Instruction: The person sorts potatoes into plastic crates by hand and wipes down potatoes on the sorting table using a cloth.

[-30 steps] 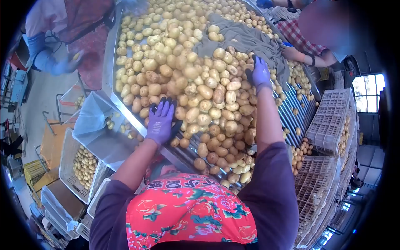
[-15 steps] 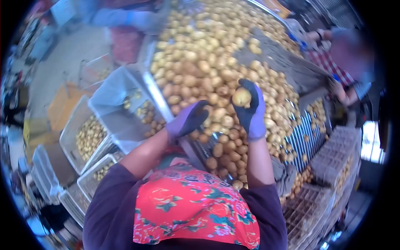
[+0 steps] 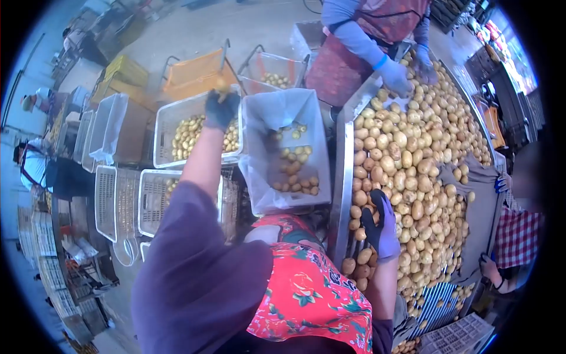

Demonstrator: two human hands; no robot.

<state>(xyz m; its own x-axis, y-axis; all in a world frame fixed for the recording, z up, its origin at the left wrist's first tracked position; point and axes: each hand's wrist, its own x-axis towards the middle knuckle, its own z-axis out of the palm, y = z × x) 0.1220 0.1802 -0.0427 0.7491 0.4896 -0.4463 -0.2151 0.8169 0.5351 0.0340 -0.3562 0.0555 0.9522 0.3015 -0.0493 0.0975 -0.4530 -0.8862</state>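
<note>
My left hand (image 3: 220, 111), in a dark-palmed glove, reaches out over a white crate (image 3: 163, 137) that has small potatoes (image 3: 190, 135) in it. A blurred brownish potato (image 3: 222, 85) is at its fingertips. My right hand (image 3: 384, 229), in a purple and black glove, is at the near left part of a large heap of potatoes (image 3: 421, 171) on the sorting table. Its thumb and fingers are apart, with loose potatoes close by and none plainly gripped.
A plastic-lined crate (image 3: 254, 153) with some potatoes stands between the white crate and the table's metal edge (image 3: 342, 194). A co-worker's gloved hands (image 3: 396, 78) are at the far end of the heap. Another person (image 3: 516, 236) stands right, beside a grey cloth (image 3: 479, 206).
The view has turned left. My left hand has gone from the heap to over the white crate, with a potato at its fingertips. My right hand no longer shows the potato it held.
</note>
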